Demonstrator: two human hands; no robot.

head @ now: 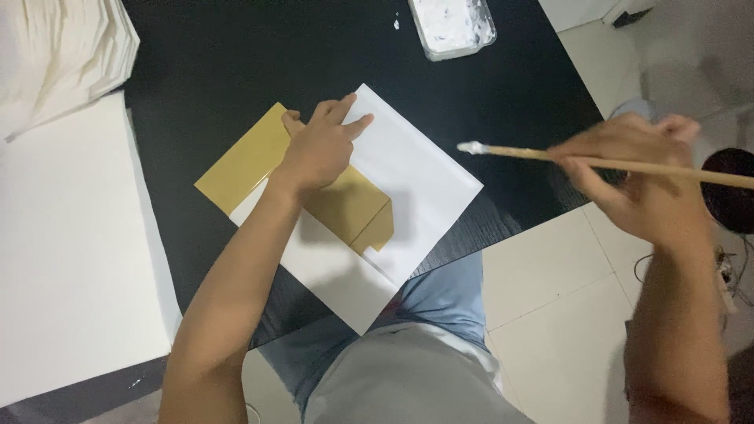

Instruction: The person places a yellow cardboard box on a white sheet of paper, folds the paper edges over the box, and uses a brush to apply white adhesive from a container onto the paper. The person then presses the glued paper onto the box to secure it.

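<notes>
My left hand (320, 145) lies flat, fingers spread, on a folded gold paper piece (250, 161) that rests on a white sheet (416, 188) on the black table (236, 63). Its fingertips reach onto the white sheet. My right hand (640, 177) is off the table's right edge and grips a long wooden stick brush (550, 155). The brush points left, and its white-coated tip (469, 147) hovers just past the sheet's right corner.
A clear plastic tray of white paste (453, 25) stands at the table's far edge. A stack of white paper items (59, 55) lies at far left above a white board (71, 251). Tiled floor (550, 275) and a dark round object (734, 192) are at right.
</notes>
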